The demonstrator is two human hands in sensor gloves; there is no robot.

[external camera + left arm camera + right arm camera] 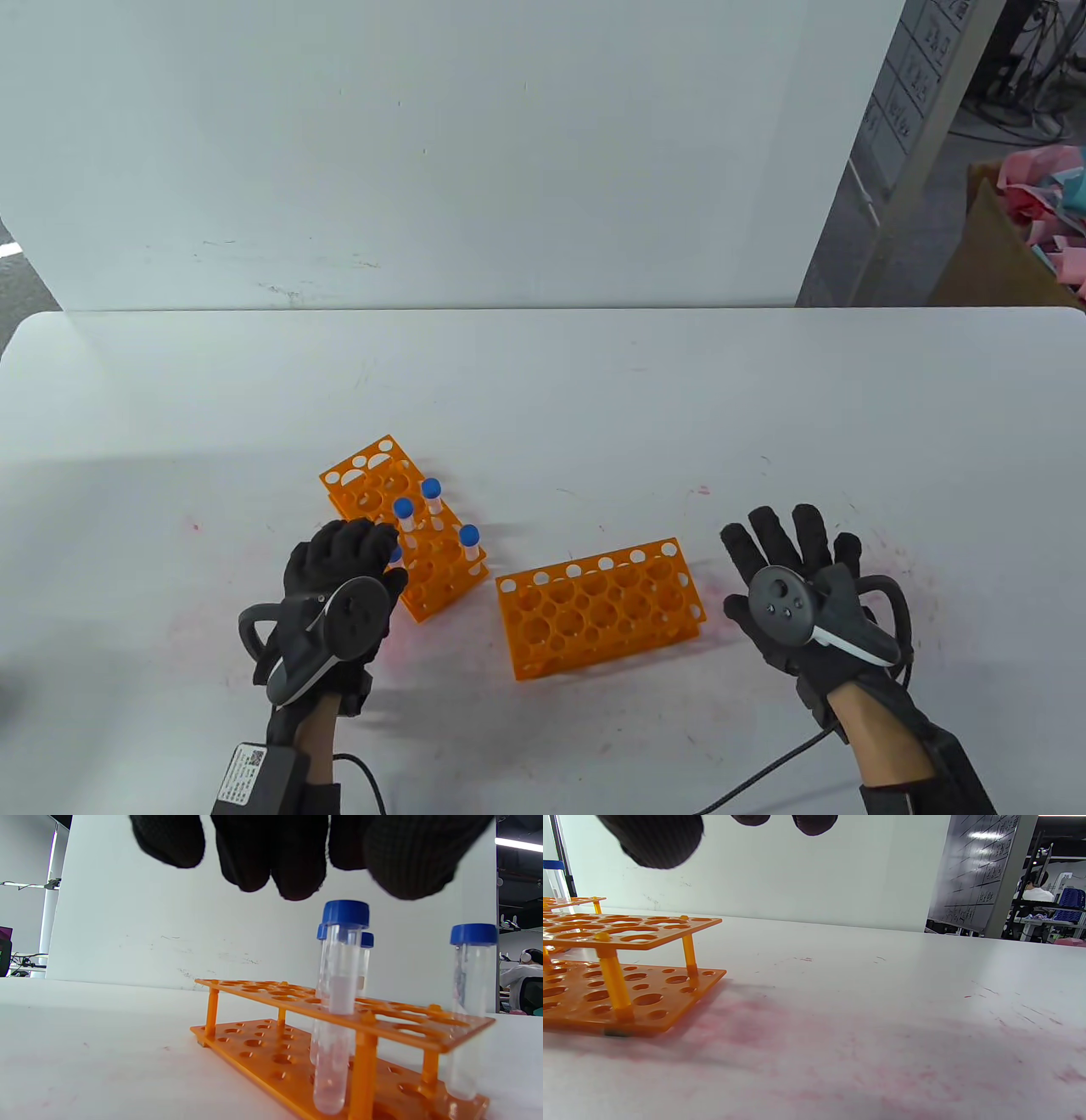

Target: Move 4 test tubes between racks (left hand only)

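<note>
Two orange racks stand on the white table. The left rack (373,475) holds several clear tubes with blue caps (431,489). The right rack (594,611) is empty. My left hand (373,548) hovers over the left rack's near corner with its fingers curled down, partly hiding one tube's cap (395,556). In the left wrist view my fingertips (297,882) hang just above the nearest tube (341,997) in the rack (263,993) and grip nothing. My right hand (785,543) lies flat with fingers spread, right of the empty rack.
A white wall panel (424,153) stands along the table's far edge. Pink stains (882,552) mark the tabletop around the racks. The right wrist view shows the empty rack's end (628,925) at its left, bare table to the right.
</note>
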